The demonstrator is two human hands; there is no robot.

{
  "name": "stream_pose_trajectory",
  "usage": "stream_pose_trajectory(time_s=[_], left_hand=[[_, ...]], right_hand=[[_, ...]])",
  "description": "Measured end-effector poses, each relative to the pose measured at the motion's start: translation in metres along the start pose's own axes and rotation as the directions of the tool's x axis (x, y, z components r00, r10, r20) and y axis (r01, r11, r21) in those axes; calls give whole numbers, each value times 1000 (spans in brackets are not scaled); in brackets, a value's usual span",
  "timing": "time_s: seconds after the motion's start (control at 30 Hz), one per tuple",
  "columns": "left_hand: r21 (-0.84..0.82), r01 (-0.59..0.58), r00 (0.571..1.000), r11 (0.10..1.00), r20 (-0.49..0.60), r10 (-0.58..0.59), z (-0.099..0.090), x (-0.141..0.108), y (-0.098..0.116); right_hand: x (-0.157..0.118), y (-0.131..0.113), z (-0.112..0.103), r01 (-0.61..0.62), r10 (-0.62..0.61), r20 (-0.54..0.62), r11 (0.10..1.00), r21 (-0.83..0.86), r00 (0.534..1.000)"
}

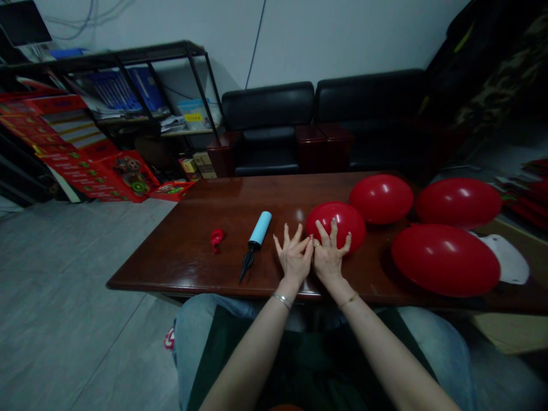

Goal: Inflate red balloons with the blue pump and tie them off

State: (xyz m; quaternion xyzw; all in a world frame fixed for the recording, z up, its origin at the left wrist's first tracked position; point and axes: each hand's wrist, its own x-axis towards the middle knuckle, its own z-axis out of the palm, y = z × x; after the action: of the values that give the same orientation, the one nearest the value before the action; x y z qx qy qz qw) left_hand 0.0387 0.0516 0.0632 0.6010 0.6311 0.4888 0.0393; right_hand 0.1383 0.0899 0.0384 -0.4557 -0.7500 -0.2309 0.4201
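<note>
Both hands meet at the near-left side of a red inflated balloon (345, 216), thumb and index fingers pinched together at its neck. My left hand (295, 257) has its other fingers spread. My right hand (329, 257) lies partly over the balloon, its remaining fingers fanned out across it. The neck itself is mostly hidden by the fingertips. Left of my hands rests a light blue balloon pump (260, 228) with a black nozzle end toward me. Beyond it lies a small limp red balloon (217, 238).
More inflated red balloons (445, 260) sit on the right of the brown table (171, 251), by a white object (507, 260). Black sofas (269, 108) stand behind the table. A shelf (188, 51) and stacked red boxes (77, 154) are at the far left.
</note>
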Motion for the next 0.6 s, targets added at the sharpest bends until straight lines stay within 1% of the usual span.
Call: stream_pose_trajectory(time_s=[0.07,0.1,0.13,0.2,0.27,0.37,0.4,0.5,0.53,0.6], left_hand=[[104,-179,983,978,69,172,-7,0,-3],[123,-245,966,962,112,231,-10,0,-4],[126,-289,951,949,156,269,-13,1,-6],[99,-313,931,944,228,285,-14,1,-10],[39,-257,933,966,270,238,-12,2,-13],[-56,-111,947,992,297,123,-7,4,-13],[-72,-93,947,993,303,110,-7,5,-13],[-90,-115,937,989,321,138,-8,7,-10],[-115,-91,933,989,336,125,-8,7,-10],[-214,42,917,976,395,47,-7,8,-10]], right_hand=[[0,3,1,-26,26,1,999,29,1000],[0,5,2,-43,43,5,998,46,999],[0,6,2,-63,62,11,996,64,998],[2,7,1,-99,96,27,990,101,995],[4,7,0,-123,120,36,984,127,992],[8,8,-2,-145,141,44,980,136,989],[10,8,-3,-151,145,49,979,136,988],[13,12,-5,-150,141,68,978,143,988],[15,13,-6,-149,140,73,978,147,988],[19,15,-8,-160,150,79,975,157,986]])
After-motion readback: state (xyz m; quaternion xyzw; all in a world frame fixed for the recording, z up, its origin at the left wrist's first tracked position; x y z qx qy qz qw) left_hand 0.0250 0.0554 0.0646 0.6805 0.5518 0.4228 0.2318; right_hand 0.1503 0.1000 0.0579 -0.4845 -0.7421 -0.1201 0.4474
